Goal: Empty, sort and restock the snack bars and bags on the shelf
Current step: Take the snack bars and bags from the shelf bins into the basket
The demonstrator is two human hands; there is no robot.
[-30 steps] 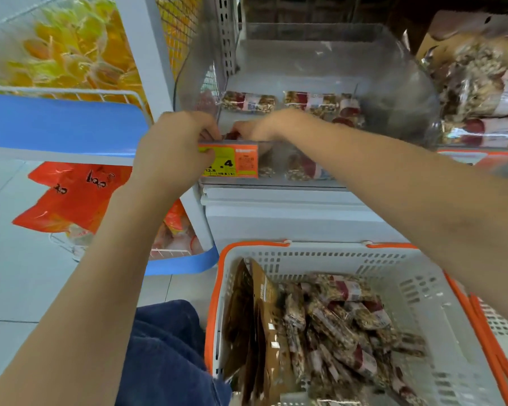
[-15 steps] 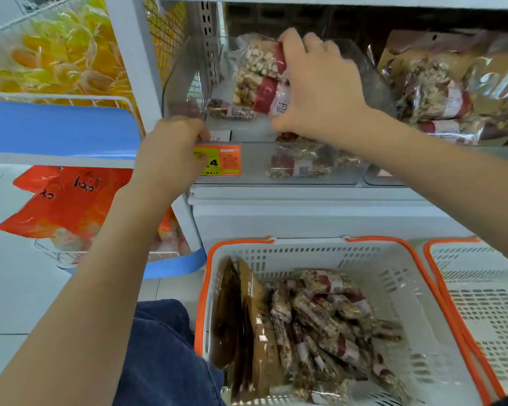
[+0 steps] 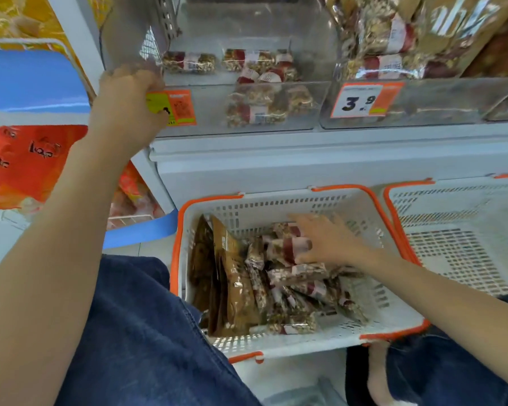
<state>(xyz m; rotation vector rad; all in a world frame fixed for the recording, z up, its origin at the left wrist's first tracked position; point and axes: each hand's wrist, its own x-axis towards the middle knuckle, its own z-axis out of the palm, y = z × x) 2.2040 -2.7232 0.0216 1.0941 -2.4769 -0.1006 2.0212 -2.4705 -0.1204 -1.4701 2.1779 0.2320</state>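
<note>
My left hand (image 3: 126, 104) grips the front left corner of a clear plastic shelf bin (image 3: 211, 104), covering part of its yellow and orange price tag (image 3: 179, 108). Several nut snack bars with red labels (image 3: 261, 104) lie inside the bin, some at the front, others at the back. Low on the right, my right hand (image 3: 329, 244) is inside a white basket with an orange rim (image 3: 276, 197). Its fingers are spread flat over a pile of the same snack bars (image 3: 299, 276). Brown snack bags (image 3: 232, 282) stand along the basket's left side.
A second white basket (image 3: 452, 247) sits to the right with nothing in it. The neighbouring clear bin (image 3: 423, 104) has a 3.9 price tag (image 3: 364, 99) and large nut bags (image 3: 387, 33). Orange bags (image 3: 27, 162) hang at the left under a blue shelf edge (image 3: 33, 80).
My right hand lifted a handful of snack bars out of the shelf bin and came down into the basket with them. My left hand stayed on the bin's corner.
</note>
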